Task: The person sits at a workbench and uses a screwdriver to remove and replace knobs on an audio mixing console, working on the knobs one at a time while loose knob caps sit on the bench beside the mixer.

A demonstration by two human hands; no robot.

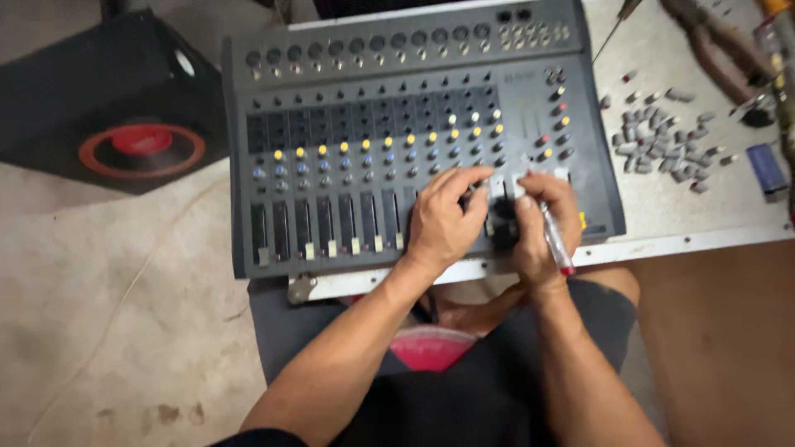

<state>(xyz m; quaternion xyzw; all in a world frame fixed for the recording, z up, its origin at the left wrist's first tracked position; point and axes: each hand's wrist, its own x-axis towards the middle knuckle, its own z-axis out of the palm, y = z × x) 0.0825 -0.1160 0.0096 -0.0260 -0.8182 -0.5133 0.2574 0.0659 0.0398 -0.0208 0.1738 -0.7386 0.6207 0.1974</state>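
Grey audio mixer [348, 157] on your table [662, 223], your left hand [443, 219] pinching a fader [474, 194], right hand [542, 223] gripping a red-tipped screwdriver [556, 242], loose knobs [662, 141] nearby.

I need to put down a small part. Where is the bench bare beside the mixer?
Bare: the white bench strip between mixer and blue block, below the loose knob caps. Crowded: the pliers corner, and around both hands.

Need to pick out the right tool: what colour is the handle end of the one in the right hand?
Red tip on a clear handle, in the right hand; head view.
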